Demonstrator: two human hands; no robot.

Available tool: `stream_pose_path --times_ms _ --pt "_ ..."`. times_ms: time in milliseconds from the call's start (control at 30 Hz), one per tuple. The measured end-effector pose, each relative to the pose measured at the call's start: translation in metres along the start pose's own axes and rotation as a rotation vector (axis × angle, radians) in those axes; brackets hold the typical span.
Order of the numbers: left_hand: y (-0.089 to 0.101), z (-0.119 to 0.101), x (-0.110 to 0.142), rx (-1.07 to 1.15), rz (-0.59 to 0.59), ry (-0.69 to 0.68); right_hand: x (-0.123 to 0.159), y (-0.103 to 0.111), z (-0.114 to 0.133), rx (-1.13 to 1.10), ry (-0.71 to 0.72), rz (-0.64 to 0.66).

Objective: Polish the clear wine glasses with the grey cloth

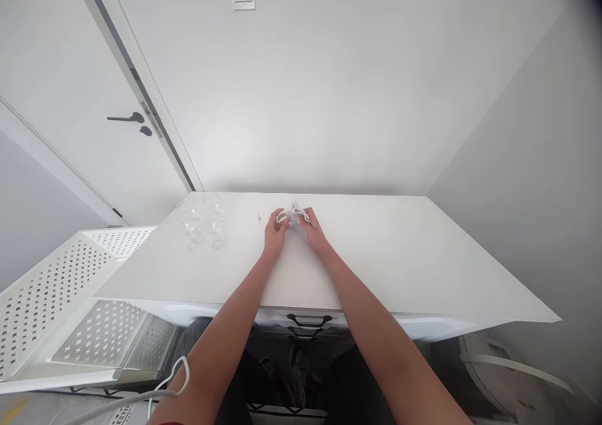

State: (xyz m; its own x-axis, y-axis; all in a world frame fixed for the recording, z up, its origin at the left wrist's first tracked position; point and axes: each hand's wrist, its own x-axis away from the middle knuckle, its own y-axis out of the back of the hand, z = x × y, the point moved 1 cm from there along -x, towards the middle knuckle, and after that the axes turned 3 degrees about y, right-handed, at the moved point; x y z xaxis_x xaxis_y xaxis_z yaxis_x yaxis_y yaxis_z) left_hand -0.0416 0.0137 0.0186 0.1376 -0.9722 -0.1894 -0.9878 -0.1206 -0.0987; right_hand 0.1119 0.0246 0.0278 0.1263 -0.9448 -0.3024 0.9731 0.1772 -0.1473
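My left hand and my right hand meet above the white countertop. Between them is a white, folded piece that looks like thin cloth or soft plastic, with pale edges curling near both thumbs. Fingers of both hands are bent around its sides. Just left of my left hand is a small clear glass piece, perhaps a stem and foot; whether the hand touches it I cannot tell. Farther left, several clear stemmed glasses stand close together on the countertop.
The white countertop sits over a cabinet with dark drawer handles. A white wall rises behind it. At left are a door with a dark handle and a perforated white rack. A white cable hangs by my left forearm.
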Motion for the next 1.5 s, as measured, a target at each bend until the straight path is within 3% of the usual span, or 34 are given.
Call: stream_pose_path --times_ms 200,533,733,867,1000,1167,1400,1500 --pt "0.001 -0.006 0.002 -0.016 0.144 -0.094 0.003 -0.004 -0.001 -0.16 -0.104 0.014" --pt "0.002 0.003 -0.001 0.054 0.007 -0.022 -0.003 0.002 -0.008 -0.066 0.01 -0.192" --pt "0.001 0.001 0.0 -0.065 0.132 -0.088 0.001 0.001 -0.002 -0.038 -0.041 -0.089" --pt "0.002 0.002 0.002 -0.126 0.078 -0.1 0.001 -0.003 -0.003 -0.078 -0.101 -0.011" --pt "0.003 0.004 0.002 -0.063 0.007 -0.049 -0.004 -0.002 -0.008 -0.117 -0.089 -0.085" --pt "0.002 0.001 0.005 -0.047 0.022 -0.05 -0.006 0.002 -0.01 -0.105 -0.071 -0.202" --pt "0.0 0.0 0.006 -0.187 0.101 -0.118 -0.001 0.0 -0.006 -0.185 -0.136 -0.003" --pt "0.0 0.002 0.006 -0.186 0.093 -0.096 -0.003 0.001 -0.009 -0.191 -0.124 -0.036"
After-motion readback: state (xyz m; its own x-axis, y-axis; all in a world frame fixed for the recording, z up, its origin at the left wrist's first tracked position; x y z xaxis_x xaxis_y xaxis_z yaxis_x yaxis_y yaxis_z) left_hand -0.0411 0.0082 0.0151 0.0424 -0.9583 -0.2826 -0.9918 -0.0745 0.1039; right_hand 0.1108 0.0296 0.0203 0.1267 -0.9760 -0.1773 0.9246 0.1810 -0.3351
